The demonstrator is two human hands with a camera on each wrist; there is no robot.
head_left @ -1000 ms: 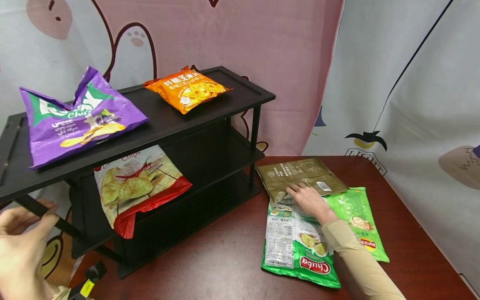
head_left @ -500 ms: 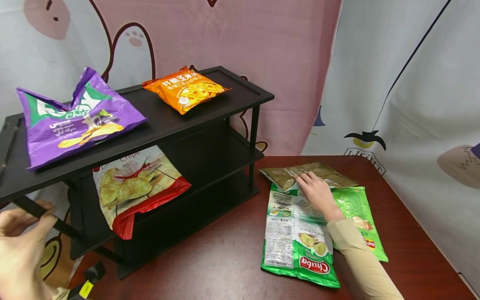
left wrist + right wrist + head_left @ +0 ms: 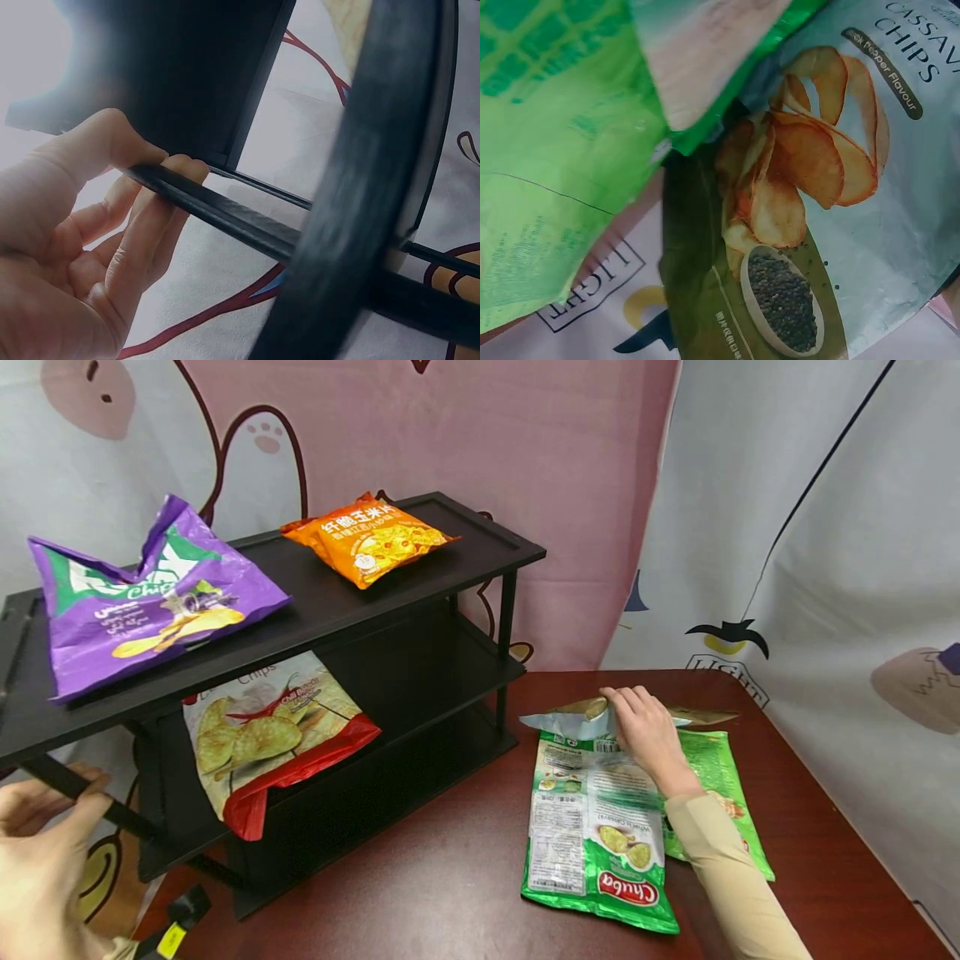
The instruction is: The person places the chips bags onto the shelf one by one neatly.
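Observation:
My left hand holds a black post at the left end of the shelf rack, thumb on one side and fingers on the other. At the right of the head view, my right hand grips the near edge of a brown-and-silver bag of cassava chips. That bag stands tilted up, and its printed front with chips and a bowl of pepper fills much of the right wrist view. Beneath and in front of it lies a green Chuba bag. A light green chip bag lies partly under my right forearm.
The black rack stands at left on the brown table. On its top sit a purple chip bag and an orange bag. A red-and-beige chip bag leans out of the middle shelf. A printed cloth hangs behind.
My right hand has raised the near edge of the cassava chips bag, tilting it up from lying flat so its silver side shows. My left hand stays on the rack's post.

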